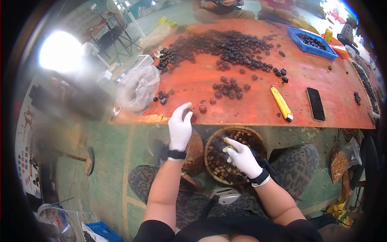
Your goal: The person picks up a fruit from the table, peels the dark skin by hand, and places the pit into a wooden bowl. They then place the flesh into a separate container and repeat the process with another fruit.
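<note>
Resting near left hand, round nut; axis unclear

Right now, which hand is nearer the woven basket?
Right. The right hand is over the woven basket; the left hand is off to its left, at the near edge of the red table.

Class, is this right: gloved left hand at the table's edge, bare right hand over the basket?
The right hand isn't bare: the head view shows it gloved. It's over the basket, the left hand at the table's edge.
</note>
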Demonstrator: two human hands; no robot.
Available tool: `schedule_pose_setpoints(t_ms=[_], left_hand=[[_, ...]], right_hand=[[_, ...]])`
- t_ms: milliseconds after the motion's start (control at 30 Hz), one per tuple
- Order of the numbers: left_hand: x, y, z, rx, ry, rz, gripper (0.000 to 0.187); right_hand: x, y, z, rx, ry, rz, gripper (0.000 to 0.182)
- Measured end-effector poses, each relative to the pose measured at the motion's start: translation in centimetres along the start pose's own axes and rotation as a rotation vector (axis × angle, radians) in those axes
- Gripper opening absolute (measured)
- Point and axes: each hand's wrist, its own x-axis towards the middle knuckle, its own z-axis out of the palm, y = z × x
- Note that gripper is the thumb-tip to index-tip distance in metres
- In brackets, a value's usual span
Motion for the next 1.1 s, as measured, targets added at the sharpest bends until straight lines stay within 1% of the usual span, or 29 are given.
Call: schedule_pose_setpoints(t_ms=[33, 67, 100, 167, 267, 300, 433, 567, 667, 867, 967, 1100], left_hand=[[-0.9, 0.7, -0.3, -0.276, -0.002, -0.123, 0.025], [-2.3, 1.6, -0.4, -0.465, -0.019, -0.235, 0.021], [-3.7, 1.8, -0.7, -0.610, -0.085, -0.286, 0.022], [-6.3, 2.1, -1.1, -0.862, -0.159, -0.426, 0.024], [-9.1, 2.4, -0.4, -1.049, -0.183, -0.508, 0.028], [-9.7, 2.6, -0.1, -1.049, -0.201, -0.531, 0.032], [-10.7, 2.4, 0.9, -1.070, -0.240, -0.530, 0.035], [-10.9, 2.2, 1.4, -1.082, -0.222, -0.541, 0.035], [-10.8, 2.5, 1.6, -1.084, -0.204, -0.538, 0.034], [-11.2, 1.2, 1.9, -1.064, -0.185, -0.465, 0.032], [-11.2, 1.5, 2.0, -1.033, -0.169, -0.437, 0.032], [-11.3, 1.5, 2.2, -0.998, -0.166, -0.373, 0.031]], right_hand=[[-0.4, -0.5, 0.0, -0.016, -0.010, 0.005, 0.048], [-0.8, -1.0, 0.1, -0.036, -0.008, -0.002, 0.049], [-1.0, -1.1, 0.2, -0.037, 0.004, -0.050, 0.049], [-1.7, -1.0, 0.5, -0.039, 0.031, -0.140, 0.050], [-2.4, -1.6, 0.8, -0.056, 0.010, -0.163, 0.047], [-2.6, -1.6, 0.8, -0.052, -0.004, -0.167, 0.047], [-3.1, -1.8, 0.9, -0.207, -0.016, -0.367, 0.043], [-2.7, -1.4, 1.4, -0.178, 0.018, -0.460, 0.043], [-2.6, -1.2, 1.6, -0.152, 0.030, -0.429, 0.043], [-2.3, -0.9, 1.5, -0.213, 0.026, -0.463, 0.044], [-2.6, -1.1, 1.4, -0.242, -0.011, -0.422, 0.045], [-2.6, -0.5, 1.6, -0.155, 0.006, -0.386, 0.044]])
